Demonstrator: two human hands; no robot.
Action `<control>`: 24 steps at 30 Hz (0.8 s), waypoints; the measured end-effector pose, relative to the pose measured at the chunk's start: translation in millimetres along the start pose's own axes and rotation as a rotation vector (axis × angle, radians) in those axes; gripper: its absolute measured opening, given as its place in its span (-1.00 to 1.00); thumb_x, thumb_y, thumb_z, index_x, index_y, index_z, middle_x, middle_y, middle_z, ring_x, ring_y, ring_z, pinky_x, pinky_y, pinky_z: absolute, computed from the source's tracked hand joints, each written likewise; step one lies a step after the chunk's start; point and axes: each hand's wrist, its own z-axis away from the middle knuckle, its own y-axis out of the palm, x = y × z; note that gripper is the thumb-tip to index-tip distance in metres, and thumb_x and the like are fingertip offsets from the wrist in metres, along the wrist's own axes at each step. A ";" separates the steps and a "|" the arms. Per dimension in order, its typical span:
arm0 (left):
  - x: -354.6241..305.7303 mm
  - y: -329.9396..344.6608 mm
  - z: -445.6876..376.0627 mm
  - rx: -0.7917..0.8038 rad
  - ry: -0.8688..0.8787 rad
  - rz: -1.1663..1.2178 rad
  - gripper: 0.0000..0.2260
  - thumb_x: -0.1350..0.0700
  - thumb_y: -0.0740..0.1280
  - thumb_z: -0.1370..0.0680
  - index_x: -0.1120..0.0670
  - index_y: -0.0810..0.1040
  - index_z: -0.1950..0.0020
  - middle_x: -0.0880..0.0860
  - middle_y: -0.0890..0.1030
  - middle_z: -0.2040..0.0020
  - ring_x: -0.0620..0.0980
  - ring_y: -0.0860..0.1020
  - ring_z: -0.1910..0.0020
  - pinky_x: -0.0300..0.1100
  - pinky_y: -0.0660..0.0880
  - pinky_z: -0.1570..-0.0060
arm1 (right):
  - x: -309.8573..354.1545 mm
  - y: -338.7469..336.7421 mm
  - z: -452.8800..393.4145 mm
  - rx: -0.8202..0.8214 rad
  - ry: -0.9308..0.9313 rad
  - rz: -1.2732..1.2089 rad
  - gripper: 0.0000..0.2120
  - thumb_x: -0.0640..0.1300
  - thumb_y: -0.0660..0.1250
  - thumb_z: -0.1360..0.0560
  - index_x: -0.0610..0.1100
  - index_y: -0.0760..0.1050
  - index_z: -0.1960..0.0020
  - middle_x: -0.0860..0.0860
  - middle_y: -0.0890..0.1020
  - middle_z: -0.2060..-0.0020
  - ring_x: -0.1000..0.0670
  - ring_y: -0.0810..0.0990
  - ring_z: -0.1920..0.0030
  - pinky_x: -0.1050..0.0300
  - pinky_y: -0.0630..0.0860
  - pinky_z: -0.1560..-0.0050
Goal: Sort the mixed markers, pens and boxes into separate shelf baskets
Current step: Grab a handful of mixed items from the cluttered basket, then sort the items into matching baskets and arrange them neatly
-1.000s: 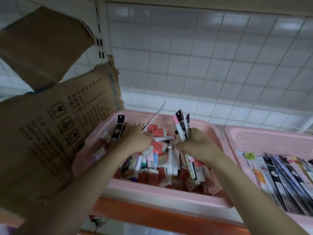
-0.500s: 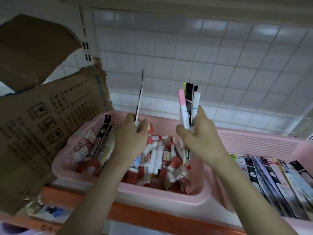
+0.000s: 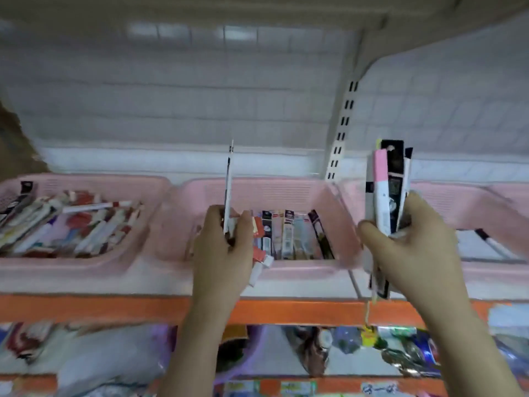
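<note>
My left hand [image 3: 223, 247] is closed around a thin flat pen pack [image 3: 229, 181] held upright, along with a few small red-and-white boxes [image 3: 259, 250]. It hovers over the front of the middle pink basket [image 3: 257, 193], where several long pen packs [image 3: 289, 236] lie side by side. My right hand [image 3: 409, 247] grips an upright bundle of marker packs [image 3: 388, 190], pink, white and black, in front of the right pink basket [image 3: 463, 204]. The left pink basket [image 3: 94, 184] holds the mixed pile of small boxes and pens [image 3: 71, 227].
The baskets stand on a white shelf with an orange front edge [image 3: 114, 308]. A slotted white upright [image 3: 343, 121] rises behind, between the middle and right baskets. Brown cardboard [image 3: 14, 144] shows at the far left. The lower shelf [image 3: 315, 348] holds packaged goods.
Both hands lifted out of the mixed basket and shifted right with their items. The mixed basket now sits at the left; the hands are over the middle and right baskets.
</note>
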 end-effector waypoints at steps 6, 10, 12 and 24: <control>-39.0 69.5 66.6 0.066 0.099 -0.107 -0.91 0.11 0.25 -0.58 0.08 0.39 0.11 0.06 0.49 0.43 -0.22 0.52 0.40 -0.46 0.35 0.42 | -75.3 -77.7 31.9 0.003 0.103 -0.009 -0.76 0.10 0.32 -0.22 -0.04 0.36 0.32 0.01 0.49 0.52 0.11 0.46 0.40 0.33 0.33 0.44; -52.5 97.9 84.1 0.075 0.200 -0.246 -0.89 0.08 0.23 -0.57 0.09 0.42 0.11 0.04 0.47 0.46 -0.20 0.43 0.52 -0.29 0.35 0.41 | -114.2 -103.1 37.4 0.020 0.132 0.030 -0.80 -0.10 0.40 -0.29 -0.10 0.37 0.33 0.00 0.46 0.54 0.07 0.44 0.40 0.35 0.31 0.46; -57.2 111.1 88.6 0.084 0.222 -0.265 -0.88 0.07 0.19 -0.58 0.10 0.42 0.09 -0.03 0.44 0.48 -0.14 0.45 0.53 -0.27 0.37 0.41 | -130.1 -112.1 34.2 0.037 0.139 0.063 -0.79 -0.13 0.41 -0.28 -0.11 0.36 0.35 0.00 0.46 0.55 0.10 0.44 0.38 0.39 0.31 0.46; -121.5 270.1 77.8 0.079 0.169 -0.086 -0.86 0.07 0.19 -0.58 0.10 0.45 0.12 -0.04 0.44 0.48 -0.13 0.49 0.38 -0.33 0.33 0.45 | -227.3 -202.7 -70.1 0.017 0.089 0.194 -0.82 -0.11 0.37 -0.32 -0.13 0.38 0.32 0.00 0.45 0.52 0.10 0.44 0.34 0.36 0.31 0.44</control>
